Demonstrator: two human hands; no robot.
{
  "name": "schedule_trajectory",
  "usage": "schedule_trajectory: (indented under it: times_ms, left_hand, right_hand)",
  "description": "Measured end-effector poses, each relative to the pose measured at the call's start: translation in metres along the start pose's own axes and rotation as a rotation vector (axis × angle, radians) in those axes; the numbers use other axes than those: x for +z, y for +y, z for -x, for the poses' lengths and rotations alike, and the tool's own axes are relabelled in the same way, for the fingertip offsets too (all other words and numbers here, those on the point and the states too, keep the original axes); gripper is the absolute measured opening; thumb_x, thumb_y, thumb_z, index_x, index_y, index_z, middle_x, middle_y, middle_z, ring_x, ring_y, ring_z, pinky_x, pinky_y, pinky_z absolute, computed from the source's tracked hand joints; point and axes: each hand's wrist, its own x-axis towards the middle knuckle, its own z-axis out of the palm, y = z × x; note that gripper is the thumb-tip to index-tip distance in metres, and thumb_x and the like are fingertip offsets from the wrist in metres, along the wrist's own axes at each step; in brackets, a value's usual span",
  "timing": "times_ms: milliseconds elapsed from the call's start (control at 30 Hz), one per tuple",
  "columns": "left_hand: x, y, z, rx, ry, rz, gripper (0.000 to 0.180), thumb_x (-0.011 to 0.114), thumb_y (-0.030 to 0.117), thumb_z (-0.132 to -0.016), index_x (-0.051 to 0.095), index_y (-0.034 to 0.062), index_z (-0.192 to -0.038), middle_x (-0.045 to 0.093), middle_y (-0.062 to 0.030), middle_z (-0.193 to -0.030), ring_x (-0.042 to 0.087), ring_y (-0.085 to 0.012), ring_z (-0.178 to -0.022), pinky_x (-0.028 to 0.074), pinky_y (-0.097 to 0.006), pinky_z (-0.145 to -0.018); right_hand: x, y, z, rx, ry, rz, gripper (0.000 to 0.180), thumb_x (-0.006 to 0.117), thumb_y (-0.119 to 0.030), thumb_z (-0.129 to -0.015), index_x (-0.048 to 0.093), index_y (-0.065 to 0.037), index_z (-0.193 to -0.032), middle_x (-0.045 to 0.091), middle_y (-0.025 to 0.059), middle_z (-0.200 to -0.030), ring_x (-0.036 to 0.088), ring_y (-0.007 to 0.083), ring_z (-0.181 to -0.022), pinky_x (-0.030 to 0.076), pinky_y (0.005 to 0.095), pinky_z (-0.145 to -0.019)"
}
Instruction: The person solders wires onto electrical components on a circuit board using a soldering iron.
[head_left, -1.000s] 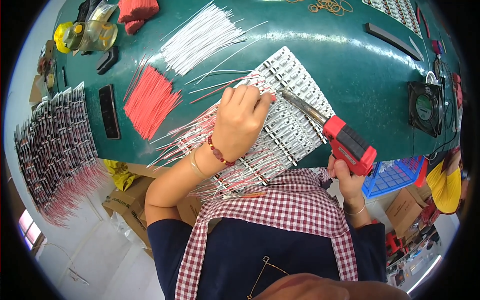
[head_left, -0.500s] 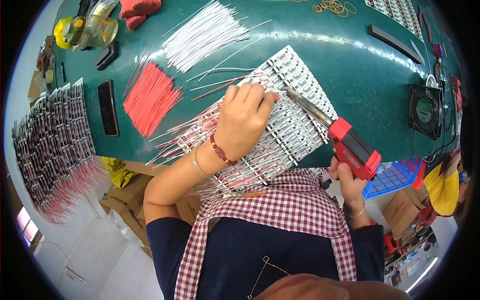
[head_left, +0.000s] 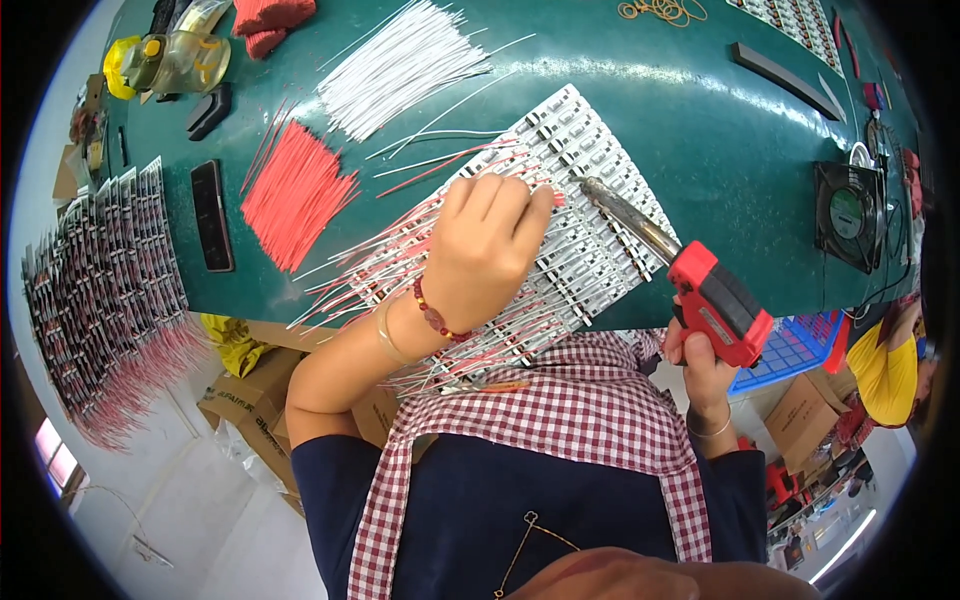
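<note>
1. The left hand (head_left: 488, 235) is curled, its thumb and forefinger closed on a small red piece (head_left: 558, 200) (too small here to tell whether it is a wire end).
2. The right hand (head_left: 705, 368) grips a red-and-black plastic gun-shaped tool (head_left: 720, 303); the tool's slim metal barrel (head_left: 632, 217) points away from that hand, its tip near the left hand's fingertips.
3. Beneath the left hand and the barrel, a panel of small white rectangular circuit boards (head_left: 568, 125) lies on the smooth green counter (head_left: 740, 210); thin red and white wires (head_left: 395, 245) fan from it, leftward past the left wrist.
4. Ahead and to the left of the left hand lies a pile of straight white wires (head_left: 400, 72); directly left, a pile of straight red wires (head_left: 300, 198), then a black rectangular phone (head_left: 211, 215).
5. Well to the right of both hands stands a square black fan (head_left: 850, 215).
</note>
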Motion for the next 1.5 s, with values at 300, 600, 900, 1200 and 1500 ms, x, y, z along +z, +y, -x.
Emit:
schedule_trajectory:
  times_ms: [300,600,900,1200,1500]
  left_hand:
    - [0.010,0.000,0.005,-0.024,-0.087,0.083,0.023,0.060,0.004,-0.072,0.064,-0.0007,-0.094,0.047,-0.0058,-0.077,0.048,-0.0206,-0.072,0.038,-0.033,-0.066]
    - [0.011,0.000,0.004,-0.031,-0.045,0.106,0.023,0.060,0.003,-0.072,0.065,-0.0002,-0.094,0.048,-0.0060,-0.077,0.048,-0.0209,-0.072,0.039,-0.033,-0.065]
    - [0.012,0.001,0.004,-0.029,-0.062,0.089,0.022,0.061,0.003,-0.072,0.065,-0.0011,-0.093,0.048,-0.0062,-0.076,0.048,-0.0209,-0.072,0.038,-0.033,-0.065]
    - [0.011,0.002,0.004,-0.023,-0.083,0.093,0.016,0.062,0.005,-0.075,0.063,-0.0021,-0.089,0.046,-0.0073,-0.076,0.049,-0.0213,-0.073,0.038,-0.034,-0.065]
    - [0.013,0.006,0.002,-0.051,-0.068,0.061,0.021,0.062,0.000,-0.071,0.065,0.0001,-0.093,0.046,-0.0063,-0.075,0.048,-0.0220,-0.070,0.039,-0.034,-0.063]
  right_hand:
    - [-0.005,0.006,0.005,0.038,0.001,0.036,0.032,0.059,-0.019,-0.090,0.056,0.004,-0.112,0.057,0.0055,-0.074,0.051,0.0106,-0.062,0.041,0.0245,-0.055]
    - [-0.011,0.006,0.004,0.047,-0.037,-0.026,0.026,0.062,-0.009,-0.087,0.059,0.003,-0.111,0.062,0.0059,-0.089,0.058,0.0117,-0.076,0.048,0.0270,-0.067]
    - [-0.010,0.009,0.006,0.087,-0.022,-0.004,0.028,0.061,-0.008,-0.088,0.059,0.002,-0.114,0.063,0.0059,-0.093,0.058,0.0124,-0.080,0.048,0.0276,-0.071]
    - [-0.013,0.010,0.007,0.092,-0.053,0.009,0.027,0.061,-0.009,-0.088,0.060,0.002,-0.112,0.063,0.0047,-0.094,0.059,0.0123,-0.083,0.048,0.0282,-0.073]
    - [-0.011,0.003,0.006,0.061,-0.035,-0.050,0.026,0.060,-0.011,-0.089,0.059,0.002,-0.112,0.062,0.0046,-0.088,0.057,0.0103,-0.074,0.047,0.0260,-0.066]
